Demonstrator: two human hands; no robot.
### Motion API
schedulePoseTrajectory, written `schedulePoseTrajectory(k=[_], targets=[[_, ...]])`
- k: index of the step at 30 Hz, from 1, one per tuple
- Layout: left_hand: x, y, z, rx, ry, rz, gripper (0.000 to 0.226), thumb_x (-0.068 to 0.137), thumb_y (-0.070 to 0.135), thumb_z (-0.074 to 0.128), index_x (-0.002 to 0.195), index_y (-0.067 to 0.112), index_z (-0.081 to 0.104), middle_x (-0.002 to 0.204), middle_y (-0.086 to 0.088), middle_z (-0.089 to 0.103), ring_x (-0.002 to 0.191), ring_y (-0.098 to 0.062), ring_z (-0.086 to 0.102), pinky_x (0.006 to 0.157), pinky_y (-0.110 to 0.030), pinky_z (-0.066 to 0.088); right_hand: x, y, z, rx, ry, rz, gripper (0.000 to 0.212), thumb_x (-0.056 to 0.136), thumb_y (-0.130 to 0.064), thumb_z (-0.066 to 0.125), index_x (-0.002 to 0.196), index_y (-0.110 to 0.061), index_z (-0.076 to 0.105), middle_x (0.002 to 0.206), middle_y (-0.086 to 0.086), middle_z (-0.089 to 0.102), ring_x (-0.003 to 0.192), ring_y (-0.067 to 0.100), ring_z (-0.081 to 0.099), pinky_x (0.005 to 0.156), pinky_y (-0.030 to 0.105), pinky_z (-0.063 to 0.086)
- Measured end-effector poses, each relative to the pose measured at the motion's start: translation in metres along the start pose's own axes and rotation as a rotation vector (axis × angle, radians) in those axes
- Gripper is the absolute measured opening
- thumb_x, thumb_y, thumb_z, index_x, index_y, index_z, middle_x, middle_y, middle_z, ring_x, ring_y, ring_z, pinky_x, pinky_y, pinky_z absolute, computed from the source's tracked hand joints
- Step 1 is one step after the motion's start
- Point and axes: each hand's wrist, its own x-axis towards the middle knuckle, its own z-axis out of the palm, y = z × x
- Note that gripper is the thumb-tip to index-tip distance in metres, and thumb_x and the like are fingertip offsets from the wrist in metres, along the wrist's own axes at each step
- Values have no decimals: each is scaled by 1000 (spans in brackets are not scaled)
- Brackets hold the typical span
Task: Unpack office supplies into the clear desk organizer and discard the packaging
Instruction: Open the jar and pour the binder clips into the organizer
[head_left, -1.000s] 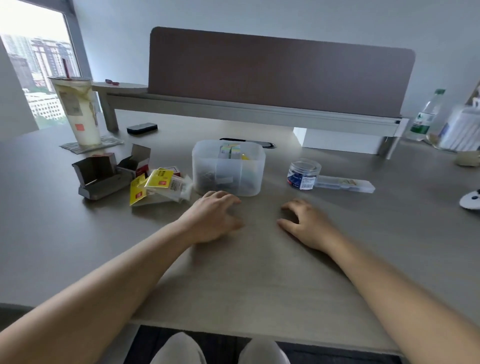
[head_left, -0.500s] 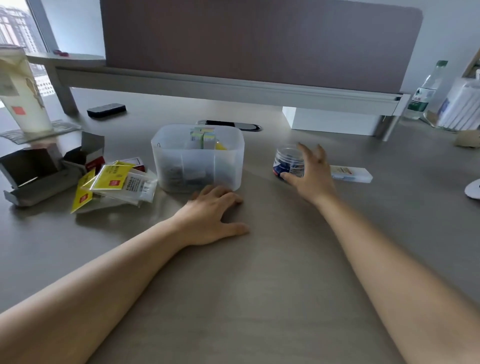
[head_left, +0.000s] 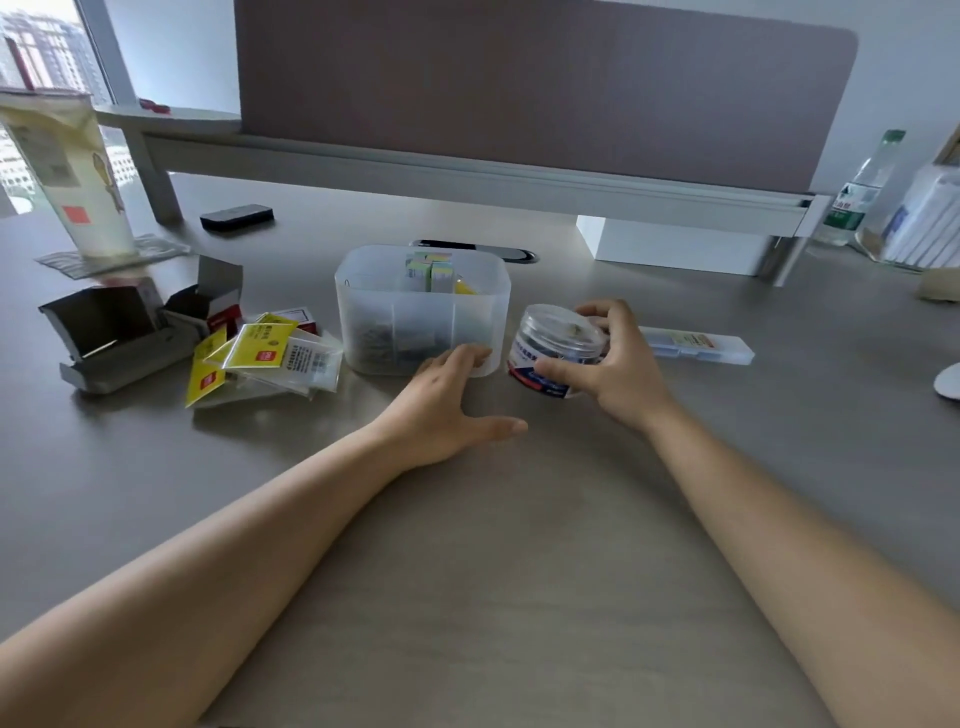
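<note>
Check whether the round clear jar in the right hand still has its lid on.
Lid on. The round jar shows a clear cap across its top, and the right hand grips it tilted with nothing spilling.

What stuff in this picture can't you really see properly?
Head view:
- Round jar: the right hand wraps it, the label print is too small to read, and the contents show only dimly through the lid.
- Clear organizer: frosted walls blur the dark items inside.
- Yellow packets: print too small to read.
- White object: cut off by the right edge.
- Left hand: whether its fingertips touch the organizer is unclear.
</note>
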Motion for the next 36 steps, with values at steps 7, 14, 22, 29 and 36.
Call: schedulePoseTrajectory(k=[7,14,22,29,36], targets=[[-13,5,-6,-338,146,-2,77,60,30,81,123,20,39,95,21,52,95,-6,53,76,-14,43,-30,-34,21,212,-176,-38,59,66,-12,75,111,-20,37,108,-2,53,98,14,56,85,30,51],[-25,-13,-21,-387,145,-9,82,36,45,78,108,29,43,100,10,59,99,-14,61,87,-32,52,-30,-48,43,179,-174,16,79,54,-38,74,122,-20,37,111,1,47,108,17,50,91,31,46],[-23,-17,-26,-372,126,17,82,30,45,76,105,24,49,93,11,61,91,-18,63,82,-31,53,-32,-46,45,272,-152,-15,61,67,-10,74,119,-15,42,104,-2,51,92,0,52,72,4,46],[-21,-15,-26,-456,119,31,72,29,39,79,94,36,48,94,8,63,92,-18,64,85,-38,54,-34,-49,38,264,-169,-40,65,63,-10,76,121,-16,45,110,-4,53,96,-1,54,80,7,46],[-23,-11,-28,-521,126,62,70,29,35,80,91,38,48,93,12,63,92,-16,64,85,-37,54,-38,-56,32,272,-222,-51,62,65,-8,73,121,-15,47,101,-10,56,95,2,56,86,13,47]])
